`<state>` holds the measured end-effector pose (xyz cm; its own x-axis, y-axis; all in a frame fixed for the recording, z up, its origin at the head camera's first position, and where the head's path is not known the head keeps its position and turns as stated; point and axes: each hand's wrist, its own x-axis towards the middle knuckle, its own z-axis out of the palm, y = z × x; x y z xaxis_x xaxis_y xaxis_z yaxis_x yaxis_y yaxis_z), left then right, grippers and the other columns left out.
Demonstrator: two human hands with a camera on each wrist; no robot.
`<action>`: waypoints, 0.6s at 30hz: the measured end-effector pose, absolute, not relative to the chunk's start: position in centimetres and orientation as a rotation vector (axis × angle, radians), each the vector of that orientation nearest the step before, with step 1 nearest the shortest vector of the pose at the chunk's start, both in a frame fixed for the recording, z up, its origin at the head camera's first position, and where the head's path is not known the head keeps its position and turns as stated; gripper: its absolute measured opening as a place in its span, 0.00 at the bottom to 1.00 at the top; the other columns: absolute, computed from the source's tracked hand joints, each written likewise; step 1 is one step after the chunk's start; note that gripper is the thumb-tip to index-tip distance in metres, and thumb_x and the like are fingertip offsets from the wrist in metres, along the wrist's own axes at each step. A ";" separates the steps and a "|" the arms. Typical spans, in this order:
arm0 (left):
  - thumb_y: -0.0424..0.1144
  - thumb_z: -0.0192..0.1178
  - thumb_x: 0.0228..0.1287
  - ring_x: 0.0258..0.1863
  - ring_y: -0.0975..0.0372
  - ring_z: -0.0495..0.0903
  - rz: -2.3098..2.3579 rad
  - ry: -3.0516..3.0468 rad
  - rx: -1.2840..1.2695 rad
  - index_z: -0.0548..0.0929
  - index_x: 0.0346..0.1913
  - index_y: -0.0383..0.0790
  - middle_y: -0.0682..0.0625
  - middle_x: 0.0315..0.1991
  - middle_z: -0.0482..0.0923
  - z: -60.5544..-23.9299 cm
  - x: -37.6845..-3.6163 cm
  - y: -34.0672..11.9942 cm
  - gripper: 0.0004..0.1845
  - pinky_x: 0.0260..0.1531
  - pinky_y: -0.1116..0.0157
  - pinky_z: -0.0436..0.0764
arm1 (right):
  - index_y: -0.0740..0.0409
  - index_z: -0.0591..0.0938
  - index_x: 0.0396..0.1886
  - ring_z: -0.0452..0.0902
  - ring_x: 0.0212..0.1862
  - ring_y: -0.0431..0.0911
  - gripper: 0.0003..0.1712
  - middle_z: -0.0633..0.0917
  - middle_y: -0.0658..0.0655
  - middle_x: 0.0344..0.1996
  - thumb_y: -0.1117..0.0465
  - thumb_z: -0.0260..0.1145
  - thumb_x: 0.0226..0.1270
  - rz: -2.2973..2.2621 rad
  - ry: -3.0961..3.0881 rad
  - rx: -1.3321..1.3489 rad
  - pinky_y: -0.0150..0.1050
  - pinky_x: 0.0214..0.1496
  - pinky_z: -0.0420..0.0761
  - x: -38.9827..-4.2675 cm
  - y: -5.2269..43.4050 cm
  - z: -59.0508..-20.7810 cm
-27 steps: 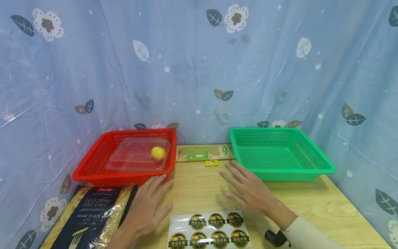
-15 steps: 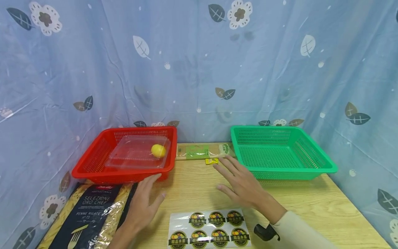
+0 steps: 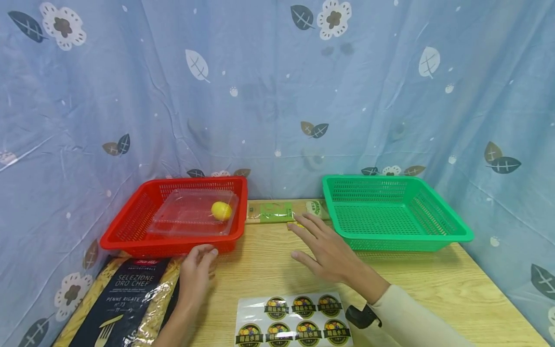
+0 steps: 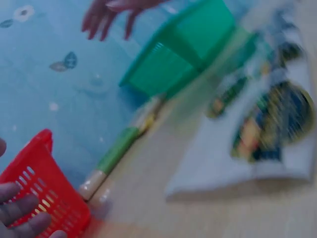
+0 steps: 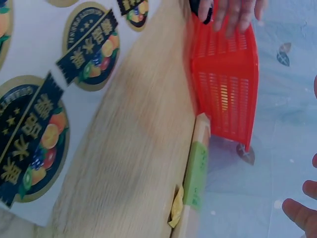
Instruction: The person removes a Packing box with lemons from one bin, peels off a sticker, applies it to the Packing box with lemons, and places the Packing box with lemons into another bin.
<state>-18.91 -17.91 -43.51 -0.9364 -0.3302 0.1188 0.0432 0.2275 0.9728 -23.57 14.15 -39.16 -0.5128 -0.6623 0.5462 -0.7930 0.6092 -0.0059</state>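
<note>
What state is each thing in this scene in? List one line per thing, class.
Red basket: upright, holds a box.
Clear plastic box: lid shut, yellow ball inside.
Green basket: upright, nothing in it.
Pasta bag: lying flat, sealed.
Left hand: fingers touching the red basket's front.
Right hand: open, fingers spread.

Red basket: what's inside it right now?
Inside the red basket lies a clear plastic container with a small yellow round thing, apparently inside it. The basket floor beneath the container shows only dimly.

Pale blue curtain [image 3: 269, 86], leaf and flower print, behind and beside light wooden table [image 3: 433, 284].
</note>
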 end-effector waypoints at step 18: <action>0.38 0.43 0.81 0.34 0.52 0.85 -2.461 -0.917 0.423 0.66 0.43 0.39 0.45 0.39 0.78 -43.7 -21.3 -18.8 0.06 0.43 0.52 0.87 | 0.54 0.65 0.76 0.63 0.73 0.55 0.33 0.69 0.60 0.72 0.48 0.58 0.78 0.600 -2.378 1.134 0.58 0.70 0.70 -24.8 12.5 -37.9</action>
